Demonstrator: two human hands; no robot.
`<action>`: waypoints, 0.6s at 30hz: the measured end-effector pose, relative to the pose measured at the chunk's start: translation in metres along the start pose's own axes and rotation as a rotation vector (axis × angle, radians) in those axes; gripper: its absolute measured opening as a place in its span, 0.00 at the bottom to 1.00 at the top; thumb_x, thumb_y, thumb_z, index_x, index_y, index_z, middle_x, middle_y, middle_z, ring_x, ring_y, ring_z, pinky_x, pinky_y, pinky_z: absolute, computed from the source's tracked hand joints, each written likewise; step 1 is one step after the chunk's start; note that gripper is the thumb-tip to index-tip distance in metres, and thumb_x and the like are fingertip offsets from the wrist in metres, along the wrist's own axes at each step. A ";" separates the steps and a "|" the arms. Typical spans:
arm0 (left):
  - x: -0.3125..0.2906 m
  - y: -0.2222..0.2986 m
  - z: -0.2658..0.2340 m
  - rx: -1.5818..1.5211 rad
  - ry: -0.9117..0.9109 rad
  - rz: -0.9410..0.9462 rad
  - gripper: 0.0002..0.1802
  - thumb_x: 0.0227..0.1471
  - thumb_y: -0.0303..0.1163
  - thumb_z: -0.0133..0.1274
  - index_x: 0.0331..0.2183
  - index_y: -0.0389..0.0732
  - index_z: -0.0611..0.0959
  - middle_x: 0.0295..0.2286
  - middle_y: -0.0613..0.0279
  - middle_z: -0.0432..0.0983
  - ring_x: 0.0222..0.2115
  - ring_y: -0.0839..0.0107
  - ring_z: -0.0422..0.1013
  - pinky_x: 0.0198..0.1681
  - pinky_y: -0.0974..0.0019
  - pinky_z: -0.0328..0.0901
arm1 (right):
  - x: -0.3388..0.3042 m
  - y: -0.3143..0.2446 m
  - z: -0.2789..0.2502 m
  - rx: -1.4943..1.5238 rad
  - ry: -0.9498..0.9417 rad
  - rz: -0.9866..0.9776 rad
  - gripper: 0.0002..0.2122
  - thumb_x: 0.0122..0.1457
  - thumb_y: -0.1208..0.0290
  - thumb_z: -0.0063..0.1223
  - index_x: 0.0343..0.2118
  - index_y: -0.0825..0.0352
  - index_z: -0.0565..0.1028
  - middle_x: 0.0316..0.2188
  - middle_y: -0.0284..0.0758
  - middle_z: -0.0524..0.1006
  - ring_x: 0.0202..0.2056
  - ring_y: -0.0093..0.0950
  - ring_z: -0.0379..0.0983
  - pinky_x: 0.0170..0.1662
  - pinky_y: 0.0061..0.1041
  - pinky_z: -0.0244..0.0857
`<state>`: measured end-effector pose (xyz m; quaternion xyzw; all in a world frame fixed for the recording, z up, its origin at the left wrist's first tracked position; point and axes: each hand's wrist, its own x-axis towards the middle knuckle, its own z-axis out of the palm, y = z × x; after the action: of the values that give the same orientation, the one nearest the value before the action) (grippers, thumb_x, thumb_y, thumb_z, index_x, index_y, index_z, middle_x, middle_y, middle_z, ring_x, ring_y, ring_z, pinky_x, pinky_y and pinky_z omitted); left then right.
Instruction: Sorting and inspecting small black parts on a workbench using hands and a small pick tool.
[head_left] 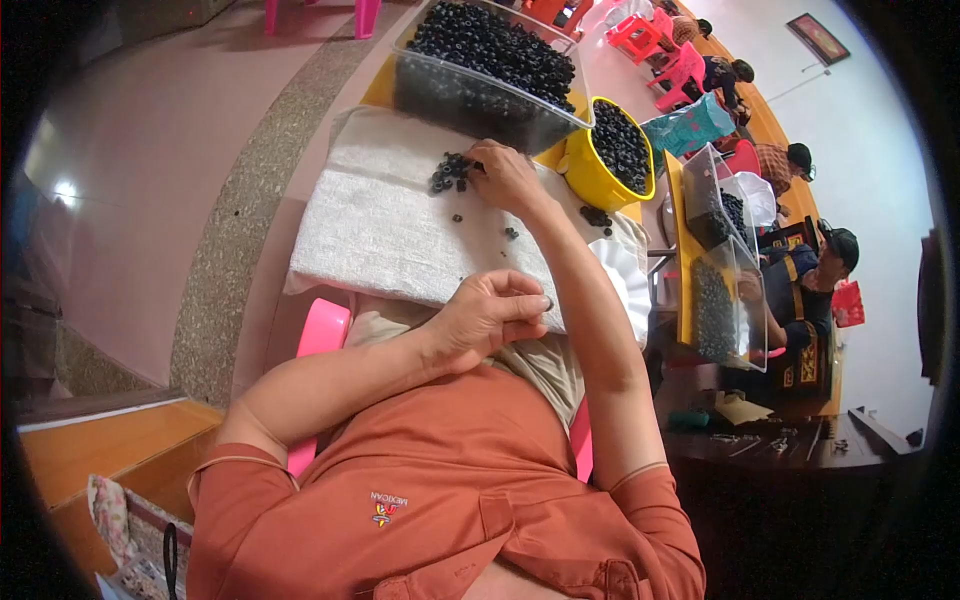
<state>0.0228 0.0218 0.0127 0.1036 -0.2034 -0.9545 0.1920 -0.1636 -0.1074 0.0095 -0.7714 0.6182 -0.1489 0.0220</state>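
Observation:
My right hand reaches over the far part of a white cloth. Its fingers curl down at the edge of a small pile of black ring-shaped pieces, and the fingertips are partly hidden. Close to my body, my left hand is closed, with thumb and forefinger pinched together. Something small and dark shows at those fingertips, too small to name. A few loose black pieces lie on the cloth between my hands.
Beyond the cloth stands a clear plastic bin heaped with black pieces. To its right is a yellow bucket of similar pieces, with a small cluster beside it. Further right, a person sits by more clear bins.

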 end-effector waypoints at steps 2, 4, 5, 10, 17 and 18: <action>-0.001 0.000 0.000 -0.010 0.000 -0.004 0.06 0.53 0.25 0.59 0.35 0.40 0.78 0.31 0.65 0.77 0.32 0.74 0.76 0.39 0.67 0.75 | -0.001 -0.004 -0.001 0.005 0.016 0.010 0.13 0.49 0.76 0.56 0.40 0.67 0.79 0.43 0.39 0.76 0.46 0.43 0.72 0.48 0.38 0.67; -0.001 0.000 0.000 -0.004 0.009 -0.007 0.07 0.52 0.25 0.59 0.35 0.40 0.79 0.31 0.65 0.76 0.32 0.74 0.75 0.39 0.67 0.75 | -0.001 -0.005 -0.003 0.004 0.017 0.005 0.12 0.49 0.76 0.56 0.38 0.67 0.79 0.42 0.39 0.77 0.45 0.43 0.73 0.47 0.38 0.67; -0.001 0.000 0.000 -0.005 0.008 -0.007 0.07 0.52 0.25 0.59 0.35 0.40 0.79 0.31 0.65 0.76 0.32 0.74 0.75 0.39 0.67 0.75 | -0.001 -0.005 -0.003 0.003 0.017 0.001 0.11 0.49 0.76 0.56 0.37 0.67 0.80 0.40 0.39 0.77 0.44 0.43 0.74 0.46 0.38 0.67; -0.001 0.000 0.001 -0.005 0.008 -0.003 0.06 0.53 0.26 0.59 0.34 0.41 0.79 0.31 0.65 0.77 0.32 0.74 0.75 0.39 0.67 0.75 | -0.001 -0.003 0.005 -0.015 0.031 0.010 0.08 0.50 0.75 0.54 0.34 0.67 0.80 0.36 0.42 0.78 0.39 0.44 0.75 0.44 0.38 0.68; 0.000 0.000 -0.001 -0.006 0.010 -0.006 0.07 0.52 0.26 0.59 0.34 0.41 0.79 0.31 0.65 0.77 0.32 0.74 0.75 0.39 0.67 0.75 | -0.018 -0.008 0.005 -0.032 0.035 -0.041 0.09 0.56 0.76 0.49 0.39 0.68 0.78 0.35 0.48 0.77 0.38 0.48 0.74 0.42 0.43 0.67; 0.001 0.000 -0.002 -0.006 0.008 -0.008 0.06 0.52 0.26 0.59 0.34 0.41 0.79 0.31 0.65 0.77 0.32 0.74 0.75 0.39 0.67 0.75 | -0.022 -0.008 0.006 -0.033 0.034 -0.041 0.09 0.56 0.76 0.49 0.39 0.68 0.78 0.35 0.48 0.77 0.38 0.48 0.74 0.42 0.43 0.67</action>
<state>0.0226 0.0214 0.0110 0.1074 -0.1993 -0.9554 0.1894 -0.1586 -0.0856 0.0010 -0.7816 0.6048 -0.1524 -0.0041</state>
